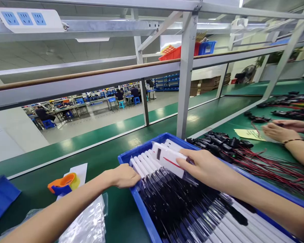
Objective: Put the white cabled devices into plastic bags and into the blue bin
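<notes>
A blue plastic bin (142, 148) on the green bench holds several white packaged items (144, 163) in a row and many black ones in clear bags (182, 206). My right hand (205, 167) is closed on a white packet with a red line (168, 158), held over the bin. My left hand (124, 176) reaches into the bin's left side, fingers curled against the white items; whether it holds one is hidden.
An orange and blue tape dispenser (63, 184) and clear plastic bags (88, 222) lie to the left. Black connectors with red wires (233, 148) lie to the right, where another person's hands (281, 130) work. A metal frame post (186, 84) stands behind the bin.
</notes>
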The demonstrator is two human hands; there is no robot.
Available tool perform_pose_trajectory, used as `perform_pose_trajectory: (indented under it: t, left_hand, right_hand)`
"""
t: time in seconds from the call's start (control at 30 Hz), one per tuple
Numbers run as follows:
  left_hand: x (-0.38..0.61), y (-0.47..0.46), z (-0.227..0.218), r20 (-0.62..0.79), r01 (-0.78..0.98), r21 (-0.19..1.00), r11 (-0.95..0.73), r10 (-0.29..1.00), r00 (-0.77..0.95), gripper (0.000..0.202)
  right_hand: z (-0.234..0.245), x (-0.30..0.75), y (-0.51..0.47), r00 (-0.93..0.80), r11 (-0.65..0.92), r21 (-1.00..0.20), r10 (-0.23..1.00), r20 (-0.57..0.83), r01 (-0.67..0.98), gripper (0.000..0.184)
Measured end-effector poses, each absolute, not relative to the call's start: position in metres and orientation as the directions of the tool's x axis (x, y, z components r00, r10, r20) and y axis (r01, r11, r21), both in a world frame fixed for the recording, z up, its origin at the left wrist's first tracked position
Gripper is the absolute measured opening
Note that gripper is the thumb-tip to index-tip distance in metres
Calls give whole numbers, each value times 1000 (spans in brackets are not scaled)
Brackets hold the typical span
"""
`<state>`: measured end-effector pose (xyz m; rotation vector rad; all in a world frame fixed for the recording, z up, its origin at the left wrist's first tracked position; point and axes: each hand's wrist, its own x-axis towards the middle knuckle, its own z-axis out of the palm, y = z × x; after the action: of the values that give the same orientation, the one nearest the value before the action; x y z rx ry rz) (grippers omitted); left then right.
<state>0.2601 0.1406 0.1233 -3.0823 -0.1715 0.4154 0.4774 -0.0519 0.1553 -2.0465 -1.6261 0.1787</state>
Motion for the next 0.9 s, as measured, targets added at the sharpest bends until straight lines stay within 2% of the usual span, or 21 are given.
perform_pose_trajectory:
  t: [0.1,0.33,0.37,0.47,0.6,0.73,0.9]
  left_hand:
    - [260,136,121,-249,96,-77,-992,113,962,39]
    - [252,136,121,-205,74,-104,-992,95,974,40]
    - [249,138,124,-203,70,-100,-993,89,975,41]
    - [239,145,132,-183,88,-46,-995,95,978,44]
    - [226,146,138,-105,137,16,-990,135,985,39]
    - [225,142,136,-39,126,8,-992,126,991,31]
    - [228,147,126,-34,96,11,-995,96,995,39]
  right_hand:
    - [159,456,-32,215,-77,-609,964,157,789,29]
    - [130,415,5,128,-54,-795,991,30,604,6]
    - [126,411,7,128,-57,-812,992,21,580,6]
    - [117,403,11,138,-62,-837,990,16,544,22]
    - [104,392,15,117,-47,-809,993,27,586,21]
    - [92,377,17,88,0,-698,992,90,716,19]
    - [91,380,4,-57,104,-567,993,99,817,16]
